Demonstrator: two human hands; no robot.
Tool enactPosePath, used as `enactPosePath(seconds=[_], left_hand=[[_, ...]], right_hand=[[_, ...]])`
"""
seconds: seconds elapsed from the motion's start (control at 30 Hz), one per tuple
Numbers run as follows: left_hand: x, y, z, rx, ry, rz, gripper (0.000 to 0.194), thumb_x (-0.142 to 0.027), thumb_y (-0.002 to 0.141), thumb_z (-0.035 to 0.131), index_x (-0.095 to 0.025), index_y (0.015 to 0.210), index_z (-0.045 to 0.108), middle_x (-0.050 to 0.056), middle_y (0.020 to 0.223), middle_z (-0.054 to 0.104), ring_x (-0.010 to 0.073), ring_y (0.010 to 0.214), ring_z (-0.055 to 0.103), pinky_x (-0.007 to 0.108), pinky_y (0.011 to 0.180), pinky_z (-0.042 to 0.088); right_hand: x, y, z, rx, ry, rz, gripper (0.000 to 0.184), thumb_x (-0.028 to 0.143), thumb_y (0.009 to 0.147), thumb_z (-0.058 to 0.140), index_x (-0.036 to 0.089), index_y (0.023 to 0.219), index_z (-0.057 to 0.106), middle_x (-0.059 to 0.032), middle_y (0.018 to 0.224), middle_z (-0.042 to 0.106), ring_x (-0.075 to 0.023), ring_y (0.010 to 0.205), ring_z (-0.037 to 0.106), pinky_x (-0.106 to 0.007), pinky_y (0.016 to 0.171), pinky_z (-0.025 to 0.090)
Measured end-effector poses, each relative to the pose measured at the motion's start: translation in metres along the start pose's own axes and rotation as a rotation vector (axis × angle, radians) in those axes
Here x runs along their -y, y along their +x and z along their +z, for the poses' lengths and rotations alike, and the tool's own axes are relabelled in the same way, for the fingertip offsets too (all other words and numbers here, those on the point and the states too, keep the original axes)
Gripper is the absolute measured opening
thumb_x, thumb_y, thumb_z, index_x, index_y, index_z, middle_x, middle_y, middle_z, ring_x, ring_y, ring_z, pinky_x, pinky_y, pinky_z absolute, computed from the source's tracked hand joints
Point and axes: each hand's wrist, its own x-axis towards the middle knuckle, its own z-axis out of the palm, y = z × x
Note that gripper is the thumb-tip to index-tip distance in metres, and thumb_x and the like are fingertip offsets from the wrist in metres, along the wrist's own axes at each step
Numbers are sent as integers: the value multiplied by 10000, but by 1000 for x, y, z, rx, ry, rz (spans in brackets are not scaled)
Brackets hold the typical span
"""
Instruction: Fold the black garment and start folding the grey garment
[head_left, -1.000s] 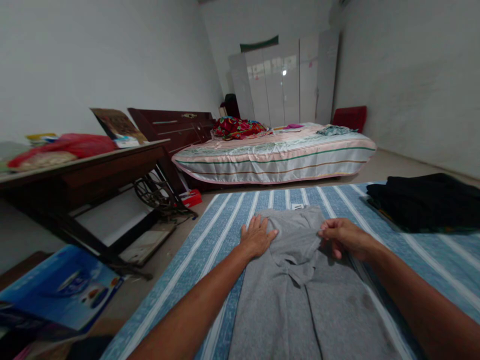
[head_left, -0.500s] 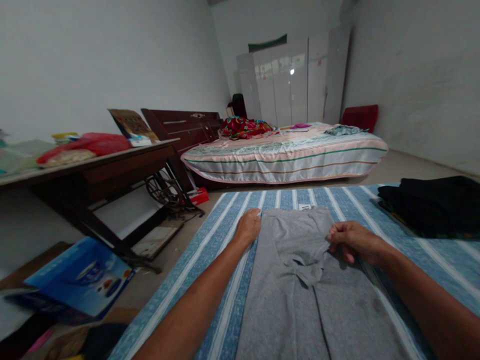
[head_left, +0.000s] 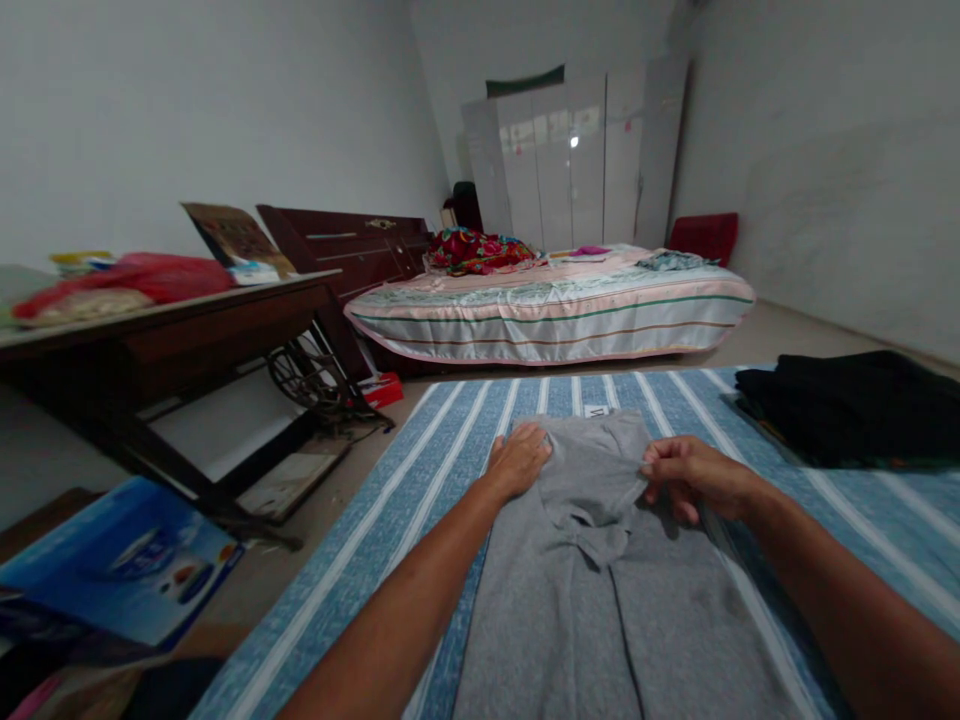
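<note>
Grey trousers [head_left: 540, 590] lie lengthwise in front of me on a blue and white striped cloth [head_left: 405, 510], with the waist end away from me. A small white label [head_left: 596, 411] shows at the waist edge. Creases bunch up in the cloth around the crotch. My left hand [head_left: 519, 458] rests palm down on the upper left corner of the trousers, fingers stretched out. At the upper right side, my right hand [head_left: 694, 478] pinches the trousers' edge between thumb and forefinger and lifts it slightly.
A stack of dark folded clothes [head_left: 855, 410] sits at the right. Beyond the striped surface stands a bed [head_left: 555, 310]. At the left are a sewing machine table [head_left: 225, 320] and a blue box [head_left: 135, 560] on the floor.
My left hand has moved from the outer left edge onto the trousers' upper left corner, its fingers now flat. My right hand keeps its pinch. The view has shifted slightly to the right.
</note>
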Motion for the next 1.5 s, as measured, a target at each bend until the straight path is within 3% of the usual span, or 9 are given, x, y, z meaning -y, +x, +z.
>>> enactPosePath(seconds=[0.23, 0.37, 0.5, 0.6, 0.9, 1.07, 1.17, 1.3, 1.5], left_hand=[[-1, -1, -3, 82, -5, -6, 552, -458, 938, 221, -177, 1409, 278, 91, 1525, 185, 221, 1404, 124, 564, 1086, 130], [-3, -4, -6, -3, -25, -11, 517, -435, 926, 285, -179, 1370, 344, 107, 1500, 261, 232, 1384, 203, 561, 1081, 175], [-13, -14, -15, -148, -52, 66, 407, -329, 883, 401, -194, 1257, 488, 83, 1401, 437, 207, 1312, 356, 396, 1099, 252], [-23, -24, -17, -114, -82, 156, 352, -284, 869, 418, -194, 1183, 549, 66, 1347, 498, 185, 1268, 419, 287, 1078, 294], [-34, -39, 0, 39, -63, 75, 519, -417, 912, 328, -155, 1358, 376, 119, 1499, 260, 237, 1386, 201, 434, 1114, 194], [-32, -38, 4, 12, -74, 97, 521, -434, 903, 352, -159, 1343, 400, 119, 1489, 285, 237, 1381, 219, 433, 1113, 198], [-23, -31, 2, -85, -107, 122, 436, -369, 890, 394, -172, 1264, 499, 97, 1435, 392, 205, 1331, 332, 351, 1098, 262], [-9, -4, -13, -230, -35, 33, 387, -165, 845, 390, -183, 1176, 589, 64, 1276, 562, 168, 1184, 501, 256, 1025, 354], [-5, 37, -36, -40, 110, 69, 399, -99, 751, 466, -239, 1067, 665, 34, 1160, 644, 193, 1088, 569, 265, 909, 426]], right_hand=[[-1, 3, -1, -106, -200, 47, 186, 280, 632, 609, 190, 606, 448, -9, 502, 623, -62, 239, 403, -175, 265, 204], [1, 3, 2, -111, -215, 49, 179, 276, 627, 598, 195, 591, 442, 1, 473, 607, -56, 234, 383, -170, 258, 192], [1, 2, 2, -124, -218, 50, 164, 269, 644, 593, 192, 588, 459, 2, 462, 602, -57, 233, 384, -167, 258, 197], [1, 2, 2, -131, -215, 54, 165, 258, 651, 605, 190, 594, 466, 0, 464, 603, -59, 234, 386, -168, 258, 197], [5, 0, 5, -158, -267, 112, 148, 198, 665, 587, 196, 603, 452, 16, 430, 577, -60, 227, 363, -171, 254, 208], [2, 2, 5, -154, -284, 123, 163, 210, 667, 608, 200, 610, 455, 19, 416, 568, -64, 228, 365, -172, 252, 208], [1, 3, 4, -162, -292, 120, 195, 229, 669, 624, 200, 592, 447, 22, 417, 569, -54, 226, 352, -169, 250, 196], [1, 3, 4, -162, -288, 106, 180, 214, 670, 609, 199, 592, 448, 24, 422, 570, -55, 230, 360, -167, 250, 207], [0, 3, 4, -153, -278, 101, 175, 208, 675, 592, 201, 598, 436, 20, 418, 569, -56, 223, 351, -169, 252, 194]])
